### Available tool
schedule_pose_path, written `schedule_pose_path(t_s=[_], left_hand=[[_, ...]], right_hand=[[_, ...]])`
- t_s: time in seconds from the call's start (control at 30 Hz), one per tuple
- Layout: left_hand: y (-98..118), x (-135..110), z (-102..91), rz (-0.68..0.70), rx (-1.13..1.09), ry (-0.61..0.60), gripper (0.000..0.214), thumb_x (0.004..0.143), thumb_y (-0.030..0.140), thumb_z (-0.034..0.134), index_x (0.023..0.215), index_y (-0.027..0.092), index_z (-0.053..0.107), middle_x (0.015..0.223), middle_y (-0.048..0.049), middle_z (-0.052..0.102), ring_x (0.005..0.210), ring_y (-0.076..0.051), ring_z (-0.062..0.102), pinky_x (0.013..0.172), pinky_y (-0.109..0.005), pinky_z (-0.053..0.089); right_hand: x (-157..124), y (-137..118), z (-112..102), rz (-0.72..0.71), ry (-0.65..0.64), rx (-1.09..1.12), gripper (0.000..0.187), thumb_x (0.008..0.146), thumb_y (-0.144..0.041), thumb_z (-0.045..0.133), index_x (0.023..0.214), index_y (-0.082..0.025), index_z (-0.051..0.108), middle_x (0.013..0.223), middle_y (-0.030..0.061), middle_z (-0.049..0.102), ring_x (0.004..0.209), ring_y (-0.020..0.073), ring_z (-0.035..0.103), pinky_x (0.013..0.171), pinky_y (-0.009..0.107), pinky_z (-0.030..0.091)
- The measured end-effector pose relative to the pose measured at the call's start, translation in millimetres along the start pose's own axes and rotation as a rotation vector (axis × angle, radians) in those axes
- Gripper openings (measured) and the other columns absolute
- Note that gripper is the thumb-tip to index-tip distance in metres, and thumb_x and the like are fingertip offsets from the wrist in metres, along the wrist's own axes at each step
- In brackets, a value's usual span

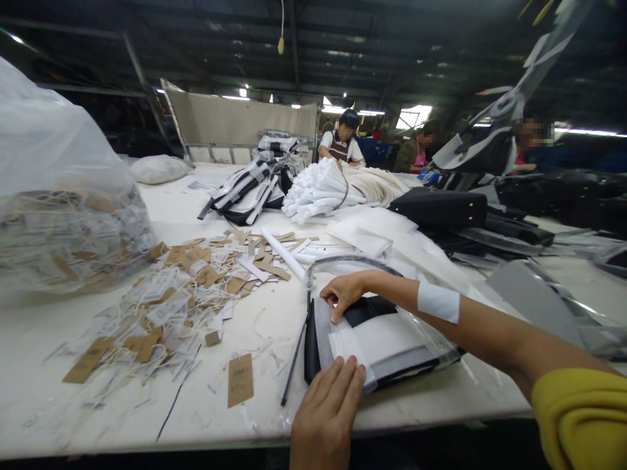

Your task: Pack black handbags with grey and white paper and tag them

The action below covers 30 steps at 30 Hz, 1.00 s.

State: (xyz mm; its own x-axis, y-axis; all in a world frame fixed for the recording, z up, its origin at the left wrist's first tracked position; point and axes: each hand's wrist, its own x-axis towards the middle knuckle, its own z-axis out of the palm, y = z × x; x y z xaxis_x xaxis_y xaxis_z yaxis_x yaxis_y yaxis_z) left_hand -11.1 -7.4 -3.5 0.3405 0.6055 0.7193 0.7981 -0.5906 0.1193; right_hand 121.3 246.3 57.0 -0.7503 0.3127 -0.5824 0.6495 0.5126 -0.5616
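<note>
Evidently, in the head view, everything hinges on how the black-and-grey bag (375, 309) lies to your two hands: flat on the white table (196, 418), straight ahead of you, its long axis running mostly left to right, so its left end sits between your hands and the rest stretches off beneath your right forearm. Your left hand (328, 408) is at the bag's near edge, toward its left end, fingers straight and close together, palm down, resting there and gripping nothing that shows. Your right hand (345, 295) reaches across from the bag's right side to its far left part, thumb and forefinger curled toward each other at the grey panel (323, 329); you cannot tell from here whether a layer is caught between them. A white sheet (396, 336) lies on top of the bag, to the right of your left fingertips, and clear film (441, 329) shows at the bag's right end. Left of the bag, just beside it, is a thin black strip (296, 359); further left of it lie a single brown tag (240, 380) and a loose heap of tags (166, 300). Beyond the bag, white foam sheets (372, 235) are spread.
</note>
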Motion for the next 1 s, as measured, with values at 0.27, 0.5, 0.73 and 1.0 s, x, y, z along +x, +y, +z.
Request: schedule_pose_path(t_s=[0.27,0.5,0.73,1.0], left_hand=[[1,2,-2.8,0.029,0.016,0.013,0.045,0.100,0.008,0.029,0.127,0.017,0.064,0.130,-0.0003,0.065,0.115,-0.018,0.065,0.093,-0.028,0.056],[1,0,-2.9,0.043,0.021,0.035,0.044,0.101,0.008,0.030,0.126,0.017,0.065,0.130,0.0005,0.065,0.115,-0.018,0.065,0.093,-0.027,0.055],[-2,-6,2.7,0.047,0.004,0.027,0.043,0.100,0.009,0.034,0.133,0.018,0.060,0.135,0.0005,0.061,0.122,-0.017,0.061,0.102,-0.026,0.050],[-2,-8,3.5,0.046,0.000,-0.027,0.045,0.098,0.007,0.037,0.139,0.017,0.054,0.138,-0.0017,0.059,0.125,-0.019,0.058,0.103,-0.029,0.051]], right_hand=[[4,12,0,-0.030,-0.134,0.273,0.051,0.061,-0.057,0.080,0.072,-0.017,0.052,0.064,-0.0083,0.050,0.061,0.0085,0.041,0.058,0.023,0.030],[13,20,4,-0.021,-0.141,0.451,0.047,0.056,-0.050,0.082,0.073,-0.015,0.056,0.066,-0.0061,0.055,0.062,0.0088,0.049,0.061,0.022,0.038],[3,14,10,-0.020,0.151,0.410,0.033,0.073,-0.046,0.070,0.082,-0.015,0.063,0.070,-0.0003,0.064,0.065,0.0127,0.058,0.064,0.025,0.045],[-46,-17,33,-0.021,0.477,0.031,0.034,0.081,-0.047,0.066,0.102,-0.020,0.071,0.101,0.0073,0.073,0.092,0.0234,0.063,0.084,0.031,0.043]])
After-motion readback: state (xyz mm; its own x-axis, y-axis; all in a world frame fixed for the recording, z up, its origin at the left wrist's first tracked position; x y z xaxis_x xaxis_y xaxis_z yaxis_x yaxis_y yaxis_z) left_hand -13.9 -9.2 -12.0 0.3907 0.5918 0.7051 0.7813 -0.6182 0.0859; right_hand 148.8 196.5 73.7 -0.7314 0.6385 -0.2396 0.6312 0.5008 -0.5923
